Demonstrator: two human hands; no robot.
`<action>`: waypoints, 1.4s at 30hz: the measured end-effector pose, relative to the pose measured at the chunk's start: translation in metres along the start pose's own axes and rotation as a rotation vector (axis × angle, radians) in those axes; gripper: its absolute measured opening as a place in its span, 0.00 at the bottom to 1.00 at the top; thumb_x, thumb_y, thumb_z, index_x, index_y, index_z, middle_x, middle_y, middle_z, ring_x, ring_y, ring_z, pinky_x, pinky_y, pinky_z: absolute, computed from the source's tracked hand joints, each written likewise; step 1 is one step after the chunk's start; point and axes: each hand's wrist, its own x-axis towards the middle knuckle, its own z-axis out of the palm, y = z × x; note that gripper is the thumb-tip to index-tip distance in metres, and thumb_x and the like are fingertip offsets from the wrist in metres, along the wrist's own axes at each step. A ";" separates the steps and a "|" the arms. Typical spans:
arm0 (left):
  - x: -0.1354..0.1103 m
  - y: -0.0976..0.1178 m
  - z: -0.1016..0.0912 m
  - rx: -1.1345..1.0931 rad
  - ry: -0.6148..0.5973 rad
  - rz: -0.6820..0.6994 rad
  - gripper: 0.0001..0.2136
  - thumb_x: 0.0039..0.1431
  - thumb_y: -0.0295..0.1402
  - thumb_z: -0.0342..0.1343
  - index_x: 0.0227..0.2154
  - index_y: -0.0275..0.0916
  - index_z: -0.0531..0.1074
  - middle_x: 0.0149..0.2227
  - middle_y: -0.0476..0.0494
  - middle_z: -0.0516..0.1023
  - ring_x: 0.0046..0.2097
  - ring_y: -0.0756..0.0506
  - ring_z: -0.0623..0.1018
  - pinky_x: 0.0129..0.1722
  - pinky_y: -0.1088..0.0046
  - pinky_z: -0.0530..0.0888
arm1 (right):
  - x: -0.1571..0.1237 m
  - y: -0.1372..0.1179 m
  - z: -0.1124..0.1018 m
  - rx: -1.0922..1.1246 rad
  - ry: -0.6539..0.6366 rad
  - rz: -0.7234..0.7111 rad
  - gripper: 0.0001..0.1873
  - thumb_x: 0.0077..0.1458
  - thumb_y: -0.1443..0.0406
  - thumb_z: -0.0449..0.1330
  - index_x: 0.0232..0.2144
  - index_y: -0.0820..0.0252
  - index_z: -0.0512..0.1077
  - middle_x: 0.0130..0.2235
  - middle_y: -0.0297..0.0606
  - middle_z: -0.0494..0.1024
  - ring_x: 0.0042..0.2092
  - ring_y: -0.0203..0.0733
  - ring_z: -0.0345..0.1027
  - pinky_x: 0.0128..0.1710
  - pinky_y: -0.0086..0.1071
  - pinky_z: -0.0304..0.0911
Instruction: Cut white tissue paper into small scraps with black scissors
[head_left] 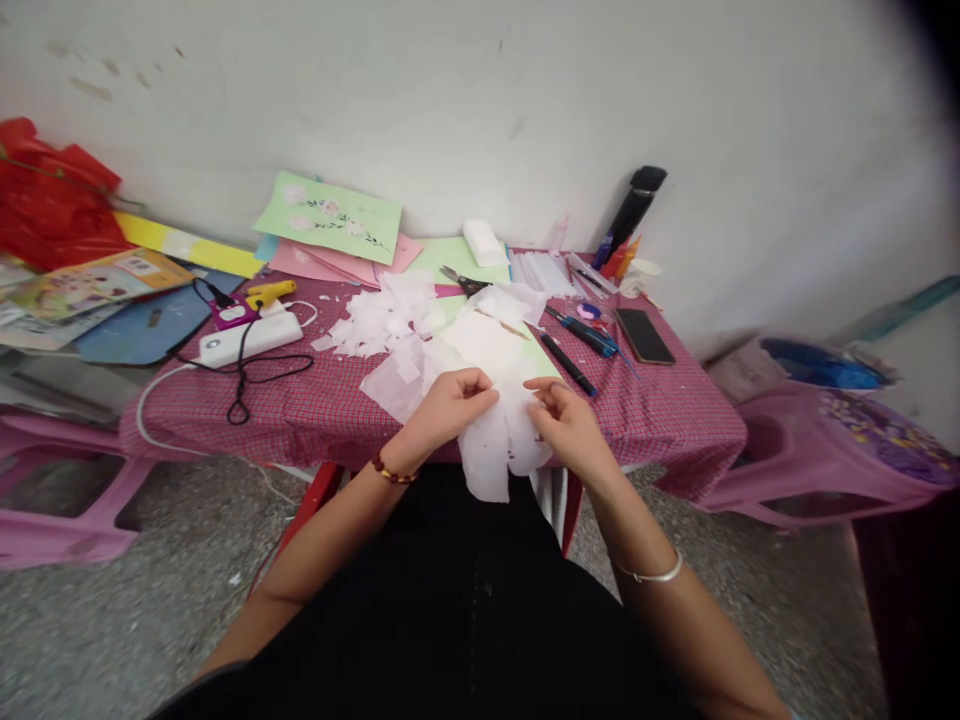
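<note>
My left hand [452,400] and my right hand [564,422] both pinch a piece of white tissue paper [495,445] at the near edge of a small table covered with a red checked cloth [315,405]. The tissue hangs down over the table edge between my hands. More white tissue sheets and cut scraps [390,318] lie just behind my hands. Scissors [461,282] rest beyond the scraps.
A white power strip [247,340] with a black cable and a yellow glue gun [270,293] lie at the left. Pens [581,335], a dark phone [643,335], a black bottle [634,210] and coloured paper sheets [330,218] sit towards the wall. Pink plastic stools [817,450] stand on both sides.
</note>
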 end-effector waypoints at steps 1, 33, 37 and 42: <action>-0.001 0.001 0.000 0.034 -0.013 0.015 0.09 0.51 0.36 0.55 0.23 0.37 0.65 0.22 0.54 0.64 0.24 0.53 0.63 0.24 0.78 0.59 | -0.001 -0.002 0.000 0.022 -0.034 -0.016 0.16 0.51 0.64 0.56 0.43 0.61 0.72 0.33 0.36 0.75 0.28 0.39 0.68 0.27 0.31 0.64; -0.003 -0.015 0.007 -0.292 0.172 0.004 0.14 0.51 0.41 0.60 0.23 0.37 0.65 0.22 0.55 0.63 0.25 0.54 0.63 0.27 0.77 0.61 | 0.003 0.003 0.013 0.421 0.225 0.141 0.11 0.52 0.57 0.58 0.25 0.55 0.63 0.20 0.24 0.58 0.20 0.33 0.50 0.20 0.27 0.47; -0.003 -0.014 -0.001 -0.305 0.238 0.046 0.13 0.51 0.41 0.61 0.25 0.37 0.67 0.23 0.55 0.65 0.25 0.54 0.64 0.27 0.78 0.62 | 0.008 0.012 0.013 0.490 0.265 0.158 0.11 0.50 0.56 0.59 0.25 0.55 0.63 0.21 0.25 0.60 0.22 0.34 0.53 0.22 0.27 0.53; 0.001 -0.011 -0.016 -0.346 0.305 0.042 0.13 0.48 0.40 0.62 0.24 0.38 0.66 0.21 0.56 0.63 0.23 0.55 0.63 0.25 0.78 0.61 | 0.015 0.027 0.010 0.538 0.297 0.184 0.14 0.50 0.53 0.58 0.27 0.54 0.62 0.23 0.26 0.63 0.24 0.36 0.58 0.24 0.29 0.59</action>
